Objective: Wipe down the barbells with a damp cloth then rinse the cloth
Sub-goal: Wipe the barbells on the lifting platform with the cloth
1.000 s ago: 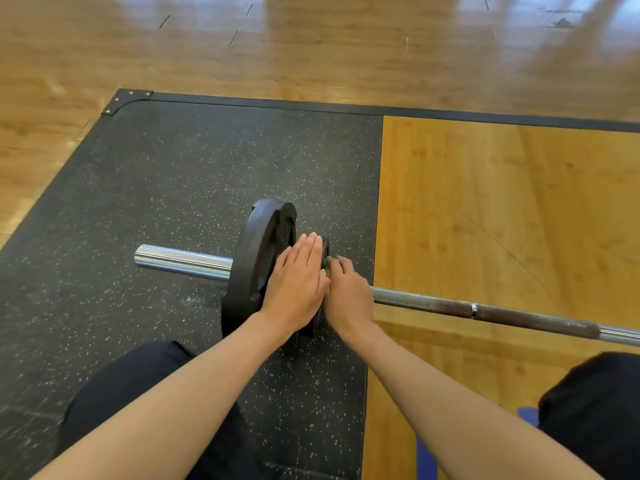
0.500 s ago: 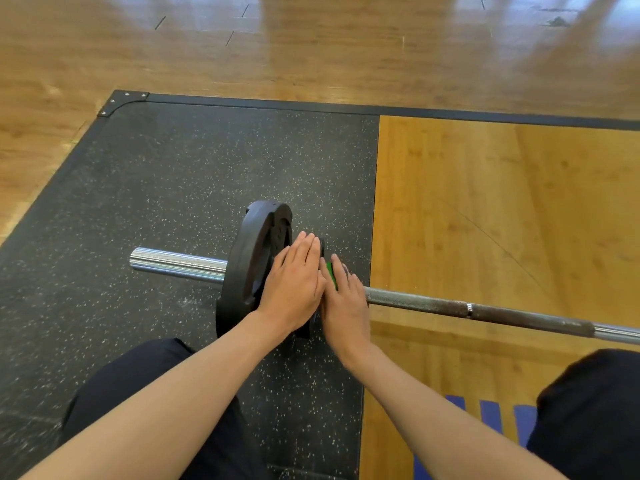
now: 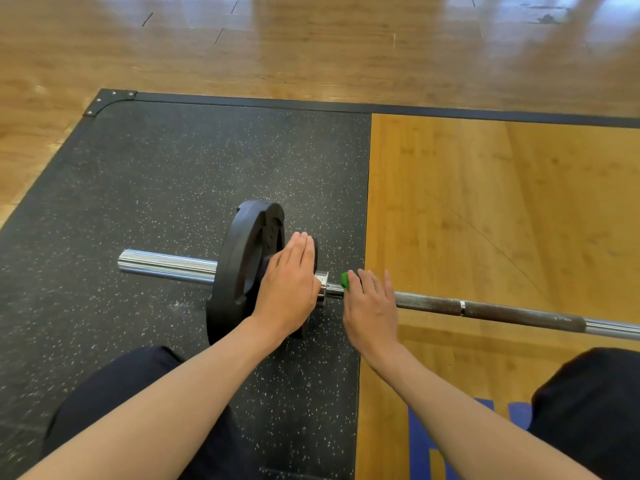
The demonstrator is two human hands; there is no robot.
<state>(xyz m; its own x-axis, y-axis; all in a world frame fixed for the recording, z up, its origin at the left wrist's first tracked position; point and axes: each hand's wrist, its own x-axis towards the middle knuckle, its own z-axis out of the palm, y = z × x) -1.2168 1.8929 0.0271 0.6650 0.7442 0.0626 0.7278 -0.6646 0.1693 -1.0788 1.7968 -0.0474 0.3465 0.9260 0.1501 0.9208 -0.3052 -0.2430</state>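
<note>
My knees [image 3: 114,393] in dark trousers sit at the bottom of view, one on either side, with my bare forearms reaching out between them. Blue lettering [image 3: 426,441] marks the wooden platform [image 3: 485,202] beside my right knee.

My left hand [image 3: 287,289] is released and flat, fingers straight and together, its palm pressed against the inner face of the black weight plate [image 3: 242,265]. My right hand [image 3: 372,306] lies over the barbell [image 3: 485,310] just beside the shiny collar, fingers spread across the top of the bar. The green cloth [image 3: 345,280] is under this hand, against the bar, with only a small corner showing by my forefinger. My thumb is hidden, so I cannot tell whether I am gripping the cloth or only pressing it down.

The barbell lies on the floor across the view. Its worn dark shaft runs off to the right, and its bright sleeve sticks out left of the plate. The plate stands upright on the speckled black rubber mat [image 3: 173,168]. Beyond the mat's dark edge and its metal corner bracket [image 3: 107,102] is glossy wooden floor [image 3: 311,46].
</note>
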